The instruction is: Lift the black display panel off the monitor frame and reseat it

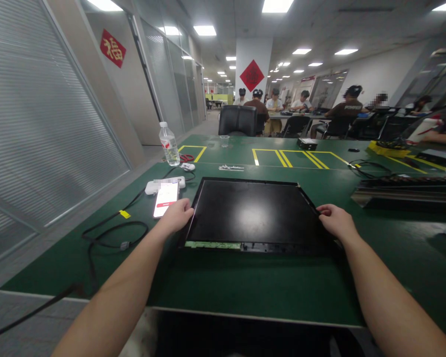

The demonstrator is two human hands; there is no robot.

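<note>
A black flat display panel (252, 210) lies face up on the green table, in a thin dark frame. A strip of green circuit board (212, 245) shows along its near edge, on the left. My left hand (177, 215) is closed on the panel's left edge, thumb and fingers curled. On the opposite side, my right hand (335, 221) pinches the right edge; its fingertips are partly hidden. Close to my left hand is a phone (166, 191) with a lit screen, leaning against a white power strip (148, 187).
A water bottle (168, 145), red-handled scissors (187, 158) and black cables (111, 244) are on the left. Small metal pieces (231, 168) sit beyond the panel. Long dark metal parts (409, 193) lie to the right. Several people sit at tables farther back.
</note>
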